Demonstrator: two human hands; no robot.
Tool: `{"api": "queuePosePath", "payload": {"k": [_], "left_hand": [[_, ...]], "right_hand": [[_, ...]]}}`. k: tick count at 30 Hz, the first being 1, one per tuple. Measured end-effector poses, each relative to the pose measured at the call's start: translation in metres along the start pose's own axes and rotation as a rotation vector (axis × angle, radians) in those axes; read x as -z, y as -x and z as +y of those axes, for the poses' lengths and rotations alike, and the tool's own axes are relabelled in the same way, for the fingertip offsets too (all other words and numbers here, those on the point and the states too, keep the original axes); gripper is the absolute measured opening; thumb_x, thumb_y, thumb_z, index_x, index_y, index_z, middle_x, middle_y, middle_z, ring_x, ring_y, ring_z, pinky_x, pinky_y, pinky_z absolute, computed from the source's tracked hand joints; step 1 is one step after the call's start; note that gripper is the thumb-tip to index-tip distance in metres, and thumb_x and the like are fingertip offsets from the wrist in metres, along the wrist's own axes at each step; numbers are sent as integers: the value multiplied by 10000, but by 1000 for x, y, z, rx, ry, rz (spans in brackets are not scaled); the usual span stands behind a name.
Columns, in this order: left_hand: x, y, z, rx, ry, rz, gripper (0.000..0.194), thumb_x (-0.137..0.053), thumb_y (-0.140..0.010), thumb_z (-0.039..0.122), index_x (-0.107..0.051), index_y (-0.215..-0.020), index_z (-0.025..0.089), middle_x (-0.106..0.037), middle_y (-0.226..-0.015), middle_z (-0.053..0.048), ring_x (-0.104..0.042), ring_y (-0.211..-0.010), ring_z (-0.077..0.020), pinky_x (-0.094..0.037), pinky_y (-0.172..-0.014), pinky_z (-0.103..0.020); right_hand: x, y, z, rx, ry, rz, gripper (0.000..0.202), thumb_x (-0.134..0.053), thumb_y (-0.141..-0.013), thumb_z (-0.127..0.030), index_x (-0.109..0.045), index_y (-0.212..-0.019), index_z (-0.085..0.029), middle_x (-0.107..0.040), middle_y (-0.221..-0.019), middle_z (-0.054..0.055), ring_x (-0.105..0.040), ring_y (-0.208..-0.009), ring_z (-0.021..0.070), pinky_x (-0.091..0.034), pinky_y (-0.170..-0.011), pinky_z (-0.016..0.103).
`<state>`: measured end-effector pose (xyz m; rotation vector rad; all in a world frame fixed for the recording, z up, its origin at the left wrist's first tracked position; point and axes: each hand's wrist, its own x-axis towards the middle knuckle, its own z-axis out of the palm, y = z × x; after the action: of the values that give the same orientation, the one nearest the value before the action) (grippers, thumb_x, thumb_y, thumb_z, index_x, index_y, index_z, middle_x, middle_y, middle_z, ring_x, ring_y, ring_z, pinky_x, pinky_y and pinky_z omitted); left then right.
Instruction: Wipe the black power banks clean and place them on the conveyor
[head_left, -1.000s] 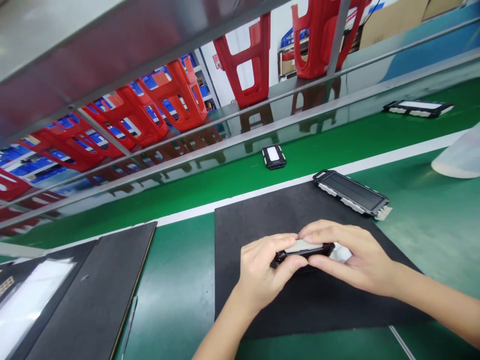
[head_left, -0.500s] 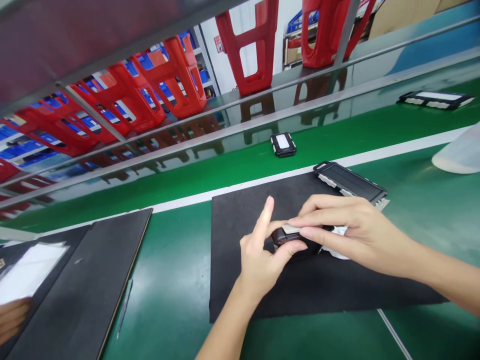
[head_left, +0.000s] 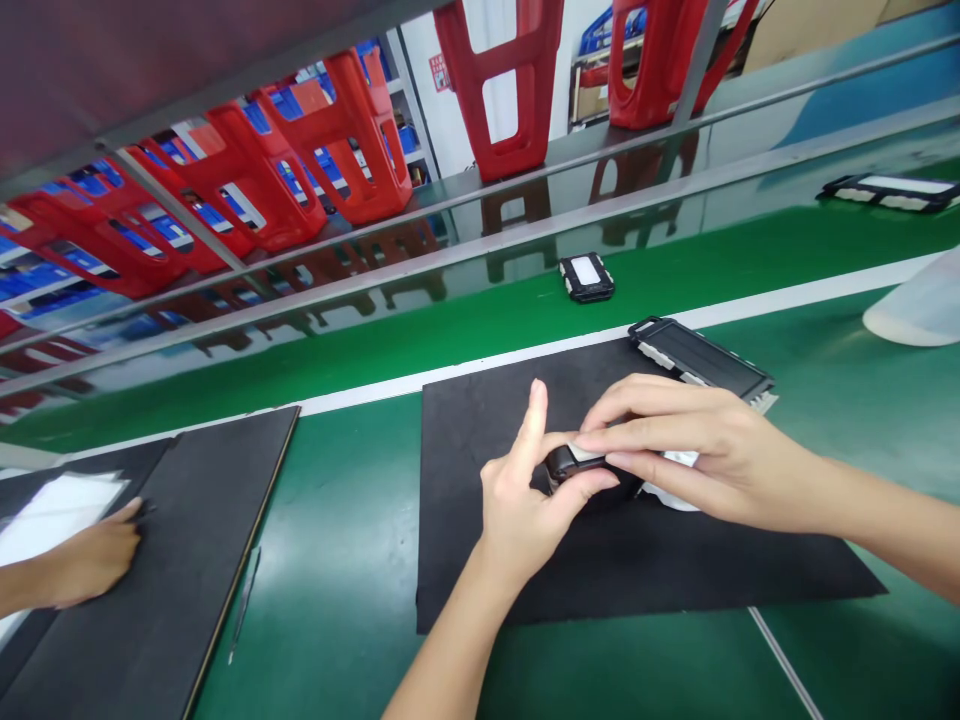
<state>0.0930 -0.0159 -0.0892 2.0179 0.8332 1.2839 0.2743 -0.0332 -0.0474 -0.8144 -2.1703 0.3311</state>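
- Left hand (head_left: 525, 500): thumb and finger grasp a smooth black round-edged device (head_left: 559, 465); another finger points upward.
- Right hand (head_left: 701, 452): thumb and fingers pinch the device at its pale grey strip (head_left: 585, 453).
- The device is over a flat matte-black mat (head_left: 480, 560), near an oblong black panelled case (head_left: 709, 358).

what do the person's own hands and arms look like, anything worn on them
The left hand and right hand are both ungloved, with slim fingers and no rings in sight. The left forearm and right forearm are slender and uncovered as far as the picture shows: no sleeve, watch, bracelet or marking can be seen.
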Motion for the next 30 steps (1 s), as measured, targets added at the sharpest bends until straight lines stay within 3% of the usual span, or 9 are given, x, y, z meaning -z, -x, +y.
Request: {"api": "queuePosePath", "payload": {"k": [6, 12, 16, 19, 23, 30], "left_hand": [[0, -1, -2, -8, 20, 5, 861, -745, -723, 281, -258, -1427, 371, -748, -898, 56, -695, -717, -115, -578, -754, -242], [0, -2, -3, -63, 22, 20, 691, -743, -723, 289, -442, -1345, 313, -753, -895, 19, -711, -745, -149, -592, -764, -275], [0, -3, -7, -159, -21, 94, 501, -757, -707, 263, -582, -1176, 238, -747, -926, -28, -718, -769, -164, -601, -751, -265], [-4, -3, -14, -312, -47, 159, 382, -749, -715, 227, -630, -1078, 209, -743, -928, -50, -717, -795, -171, -608, -722, -257], [-10, -2, -19, -431, -41, 192, 407, -745, -715, 203, -627, -1103, 172, -735, -964, -103, -710, -859, -200, -613, -735, -277], [-7, -2, -18, -450, -15, 140, 266, -742, -721, 192, -640, -961, 142, -736, -842, -105, -713, -717, -186, -610, -607, -261]], "right_hand": [[1, -1, 6, 76, -3, -52, 219, -522, -874, -56, -646, -1019, -165, -631, -895, 96, -570, -848, 175, -505, -704, 302], [2, -3, 7, 130, 30, -84, 275, -530, -867, -56, -615, -1110, -152, -626, -846, 98, -582, -835, 187, -514, -682, 298], [-1, -5, 8, 134, 88, -96, 283, -497, -881, -64, -613, -1101, -200, -638, -854, 86, -602, -829, 192, -516, -673, 312], [-5, -2, 8, 137, 128, -38, 243, -498, -883, -72, -627, -1047, -196, -645, -842, 83, -619, -837, 200, -520, -684, 333], [-10, 6, 6, 64, 79, 75, 246, -534, -870, -66, -642, -1045, -202, -663, -867, 79, -635, -826, 176, -540, -693, 307], [-14, 16, 2, -90, -106, 232, 161, -646, -808, -92, -667, -921, -205, -688, -842, 46, -658, -774, 144, -549, -680, 248]]}}
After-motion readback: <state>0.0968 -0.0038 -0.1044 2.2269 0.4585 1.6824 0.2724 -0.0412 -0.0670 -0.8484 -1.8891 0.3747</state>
